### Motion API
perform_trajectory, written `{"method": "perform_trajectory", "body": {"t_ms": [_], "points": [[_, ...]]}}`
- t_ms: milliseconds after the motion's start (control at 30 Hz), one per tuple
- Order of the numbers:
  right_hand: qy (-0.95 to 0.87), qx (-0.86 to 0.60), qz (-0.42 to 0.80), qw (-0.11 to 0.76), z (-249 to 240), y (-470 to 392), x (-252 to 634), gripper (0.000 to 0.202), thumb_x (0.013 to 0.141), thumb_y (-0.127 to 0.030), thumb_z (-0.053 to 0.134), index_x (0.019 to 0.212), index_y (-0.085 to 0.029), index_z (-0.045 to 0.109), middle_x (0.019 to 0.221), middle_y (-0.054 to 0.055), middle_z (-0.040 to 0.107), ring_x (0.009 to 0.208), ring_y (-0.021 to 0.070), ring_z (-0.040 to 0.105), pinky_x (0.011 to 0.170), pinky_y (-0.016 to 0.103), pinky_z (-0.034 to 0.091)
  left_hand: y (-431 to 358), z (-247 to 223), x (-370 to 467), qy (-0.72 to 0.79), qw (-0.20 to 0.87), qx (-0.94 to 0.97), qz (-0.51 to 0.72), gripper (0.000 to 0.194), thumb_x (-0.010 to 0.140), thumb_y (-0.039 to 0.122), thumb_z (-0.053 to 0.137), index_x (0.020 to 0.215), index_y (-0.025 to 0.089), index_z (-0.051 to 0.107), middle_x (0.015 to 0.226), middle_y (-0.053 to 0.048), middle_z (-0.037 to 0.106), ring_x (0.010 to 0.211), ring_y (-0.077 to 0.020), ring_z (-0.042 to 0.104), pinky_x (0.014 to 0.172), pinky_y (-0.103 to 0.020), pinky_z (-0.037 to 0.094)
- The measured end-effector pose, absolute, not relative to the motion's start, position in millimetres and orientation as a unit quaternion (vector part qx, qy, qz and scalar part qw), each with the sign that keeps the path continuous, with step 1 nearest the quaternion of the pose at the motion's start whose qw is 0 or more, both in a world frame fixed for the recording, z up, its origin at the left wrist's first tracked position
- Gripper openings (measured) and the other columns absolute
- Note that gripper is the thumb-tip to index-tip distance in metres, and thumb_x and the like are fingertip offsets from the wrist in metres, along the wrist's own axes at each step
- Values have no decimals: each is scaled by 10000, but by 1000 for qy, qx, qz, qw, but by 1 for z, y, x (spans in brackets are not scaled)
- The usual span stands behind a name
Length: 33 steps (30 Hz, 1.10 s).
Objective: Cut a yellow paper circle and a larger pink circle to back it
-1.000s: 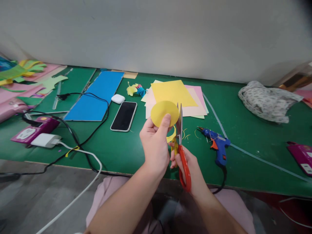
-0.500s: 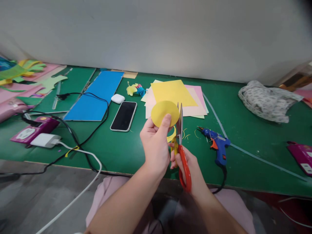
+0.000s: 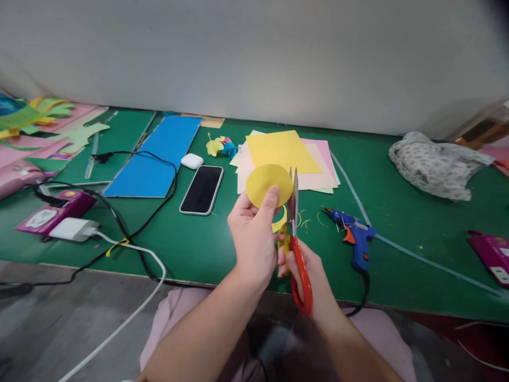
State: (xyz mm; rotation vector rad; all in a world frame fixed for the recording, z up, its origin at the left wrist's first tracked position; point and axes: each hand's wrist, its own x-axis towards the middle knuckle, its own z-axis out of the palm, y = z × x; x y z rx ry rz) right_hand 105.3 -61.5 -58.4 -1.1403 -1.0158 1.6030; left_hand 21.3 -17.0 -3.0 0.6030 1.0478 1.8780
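Between thumb and fingers, my left hand (image 3: 254, 233) pinches a yellow paper circle (image 3: 264, 183) held up above the table. My right hand (image 3: 312, 270) grips a pair of scissors (image 3: 303, 281) with red and yellow handles, blades pointing up and slightly parted. The blades stand at the right edge of the circle. Behind the hands lie thin yellow paper trimmings (image 3: 304, 220) and a curved yellow offcut (image 3: 280, 222), partly hidden by the scissors. A stack of coloured paper (image 3: 286, 151) with a yellow sheet on top is just beyond.
A blue glue gun (image 3: 353, 231) lies to the right near a translucent strip (image 3: 429, 260). On the left are a phone (image 3: 202, 190), a white earbud case (image 3: 192, 161), a blue board (image 3: 155, 159), a purple power strip (image 3: 59, 212) and cables. A patterned bag (image 3: 433, 164) rests far right.
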Motion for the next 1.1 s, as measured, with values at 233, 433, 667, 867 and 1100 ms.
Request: {"method": "perform_trajectory", "body": {"t_ms": [233,433,667,867,1100], "points": [[-398,-466,654,444,-56,-61,105,307,747,-420,661,939,-182,640,543,-58,479,493,106,433,474,228,404,-16,-4,20,411,435,251,760,150,758,295,748,868,210,691,871,-1,727,753,-125,680,574,-179,494],[-403,-460,657,440,-59,-62,107,335,768,-436,651,992,-187,640,569,-51,505,504,107,440,481,231,413,-15,-5,17,392,439,257,766,168,752,276,754,898,211,702,921,-8,731,832,-137,680,728,-229,542],[-405,-475,650,434,-57,-62,107,330,755,-445,654,954,-181,652,551,-51,495,493,108,441,464,233,411,-14,-4,15,399,439,265,760,193,740,291,760,906,210,704,919,-15,728,826,-141,678,701,-222,535],[-409,-477,649,428,-53,-62,107,319,746,-415,645,959,-177,657,545,-54,490,483,103,432,457,226,401,-14,-4,13,395,443,266,759,187,736,283,764,898,211,704,893,-5,724,800,-130,671,674,-211,530],[-404,-477,650,432,-53,-62,107,346,749,-445,655,966,-176,656,543,-53,493,471,104,435,454,231,397,-14,-2,10,410,439,276,750,189,739,296,760,894,204,700,871,-4,719,754,-121,663,626,-192,515]]}}
